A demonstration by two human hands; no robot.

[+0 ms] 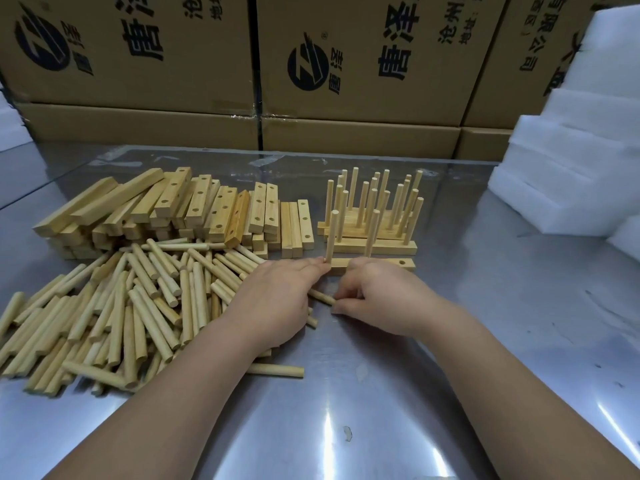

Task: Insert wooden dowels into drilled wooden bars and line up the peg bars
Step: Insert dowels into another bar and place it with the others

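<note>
1. Left hand [277, 299]: fingertips pinched the foot of an upright dowel [331, 233] at the left end of the near bar [381, 264]. I could not tell whether it was seated or only set at the hole.
2. Right hand [381, 296]: fingers curled. Thumb and forefinger appeared to close narrowly on the right tip of a lying dowel [322, 296], whose other end ran under the left hand.
3. Near bar lay crosswise, long axis parallel to the table's [485, 341] near edge, just beyond both hands. A middle dowel [372, 233] stood in it, as far as I could judge. An open hole [401, 262] showed at its right end.
4. Key relation: the open hole lay beyond and to the right of the right hand's grip. The lying dowel would need tipping vertical. The right hand was nearer.
5. Finished peg bars [381, 248] stood in rows behind the near bar. Undowelled bars [194, 209] were heaped towards the far-left corner, with loose dowels [138, 306] nearer the left edge.
</note>
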